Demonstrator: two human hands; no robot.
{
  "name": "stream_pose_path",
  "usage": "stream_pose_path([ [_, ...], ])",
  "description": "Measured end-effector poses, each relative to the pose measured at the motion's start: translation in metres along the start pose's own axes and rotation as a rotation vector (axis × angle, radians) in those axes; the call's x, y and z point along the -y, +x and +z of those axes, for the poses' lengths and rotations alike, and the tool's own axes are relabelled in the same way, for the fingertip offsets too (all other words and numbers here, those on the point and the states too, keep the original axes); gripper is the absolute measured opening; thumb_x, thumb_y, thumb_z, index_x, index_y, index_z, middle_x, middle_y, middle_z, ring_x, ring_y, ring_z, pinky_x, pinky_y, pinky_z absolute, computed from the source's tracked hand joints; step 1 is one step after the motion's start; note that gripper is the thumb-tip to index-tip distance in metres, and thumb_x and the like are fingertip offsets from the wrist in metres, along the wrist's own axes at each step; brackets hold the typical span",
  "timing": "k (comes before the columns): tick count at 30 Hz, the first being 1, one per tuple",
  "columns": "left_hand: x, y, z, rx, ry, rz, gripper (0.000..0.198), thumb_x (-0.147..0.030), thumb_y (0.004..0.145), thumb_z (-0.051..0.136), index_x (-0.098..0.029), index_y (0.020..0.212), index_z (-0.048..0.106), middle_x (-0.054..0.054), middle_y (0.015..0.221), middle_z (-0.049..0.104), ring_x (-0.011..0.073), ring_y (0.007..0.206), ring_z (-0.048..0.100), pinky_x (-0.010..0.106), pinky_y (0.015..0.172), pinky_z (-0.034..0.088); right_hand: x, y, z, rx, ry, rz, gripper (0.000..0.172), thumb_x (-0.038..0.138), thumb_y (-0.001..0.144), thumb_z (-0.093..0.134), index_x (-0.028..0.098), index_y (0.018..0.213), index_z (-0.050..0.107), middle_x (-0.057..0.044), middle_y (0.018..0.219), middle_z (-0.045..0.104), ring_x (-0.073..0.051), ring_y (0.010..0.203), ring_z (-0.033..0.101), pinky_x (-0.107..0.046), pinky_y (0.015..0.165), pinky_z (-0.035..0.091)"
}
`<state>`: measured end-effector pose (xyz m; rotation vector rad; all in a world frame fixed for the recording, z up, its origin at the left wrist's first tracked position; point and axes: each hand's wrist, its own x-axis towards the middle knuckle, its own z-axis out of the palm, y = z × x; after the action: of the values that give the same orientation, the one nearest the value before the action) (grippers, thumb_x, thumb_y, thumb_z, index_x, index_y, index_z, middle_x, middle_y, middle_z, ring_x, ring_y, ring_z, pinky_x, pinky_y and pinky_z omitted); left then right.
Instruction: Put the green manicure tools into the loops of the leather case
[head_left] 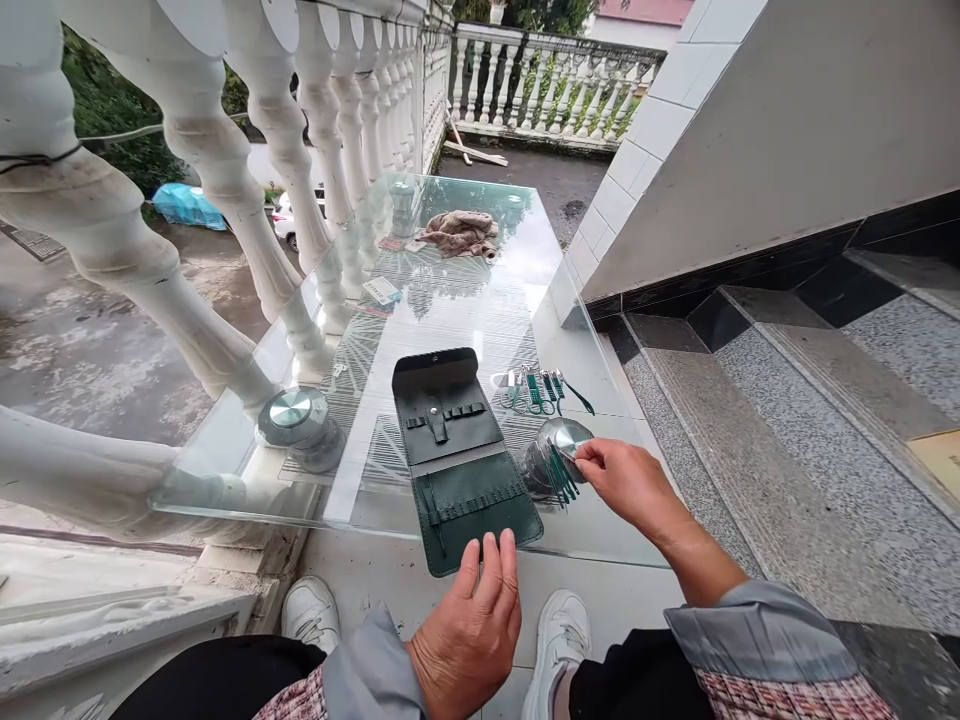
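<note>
A dark green manicure case [469, 490] lies unfolded on the glass table, its rows of elastic loops facing up. One thin tool [435, 515] sits in the loops at the case's lower left. My left hand [474, 625] is at the near edge of the case, fingers stretched out. To the right, my right hand [626, 485] has thumb and forefinger pinched together beside a bunch of slim green tools [559, 475]; what is between the fingertips is too small to make out. Beyond them, nail clippers [534, 385] and small scissors [517, 400] lie in a row.
The glass tabletop [480, 310] rests on round metal-capped legs [292, 410]. A crumpled brown cloth [459, 233] lies at its far end, with a small card [382, 291] nearer. White balusters [217, 170] run along the left; stone steps [750, 400] rise on the right.
</note>
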<state>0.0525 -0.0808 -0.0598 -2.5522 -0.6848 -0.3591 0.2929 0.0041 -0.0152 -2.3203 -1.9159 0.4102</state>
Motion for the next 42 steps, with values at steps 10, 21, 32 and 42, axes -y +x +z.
stream_pose_path([
  [10, 0.000, 0.001, -0.002, -0.007, -0.001, 0.005, 0.036, -0.020, 0.086, 0.036, -0.003, 0.107, 0.060, 0.021, 0.123, 0.055, 0.0320, 0.109, 0.054, 0.051, 0.092, 0.033, -0.020, -0.005, -0.018, -0.093, 0.085, 0.082, 0.018, 0.032, 0.075, 0.050, 0.024, 0.072, 0.065, 0.001, 0.075, 0.067, -0.016, 0.068, 0.056, -0.026, 0.060, 0.035],
  [21, -0.001, 0.003, 0.001, 0.003, -0.017, 0.013, 0.037, -0.018, 0.087, 0.034, -0.002, 0.110, 0.059, 0.022, 0.125, 0.053, 0.0322, 0.110, 0.054, 0.050, 0.092, 0.033, -0.014, -0.012, 0.001, 0.001, -0.307, -0.085, 0.020, 0.025, 0.084, 0.045, 0.021, 0.075, 0.062, -0.004, 0.080, 0.063, -0.017, 0.070, 0.056, -0.027, 0.058, 0.029],
  [32, 0.002, 0.002, -0.006, 0.038, -0.024, 0.043, 0.035, -0.021, 0.088, 0.037, -0.002, 0.110, 0.058, 0.023, 0.125, 0.052, 0.0322, 0.110, 0.054, 0.049, 0.089, 0.035, -0.016, -0.016, 0.007, -0.009, -0.230, -0.120, 0.012, 0.021, 0.079, 0.040, 0.022, 0.069, 0.047, -0.002, 0.071, 0.057, -0.016, 0.061, 0.049, -0.027, 0.055, 0.029],
  [42, 0.002, 0.002, -0.005, 0.044, -0.032, 0.040, 0.036, -0.021, 0.089, 0.036, -0.002, 0.110, 0.057, 0.023, 0.126, 0.052, 0.0325, 0.111, 0.053, 0.048, 0.088, 0.037, -0.012, -0.012, 0.003, -0.038, 0.386, 0.067, 0.030, 0.034, 0.070, 0.049, 0.023, 0.095, 0.061, 0.000, 0.069, 0.059, -0.017, 0.060, 0.055, -0.029, 0.056, 0.040],
])
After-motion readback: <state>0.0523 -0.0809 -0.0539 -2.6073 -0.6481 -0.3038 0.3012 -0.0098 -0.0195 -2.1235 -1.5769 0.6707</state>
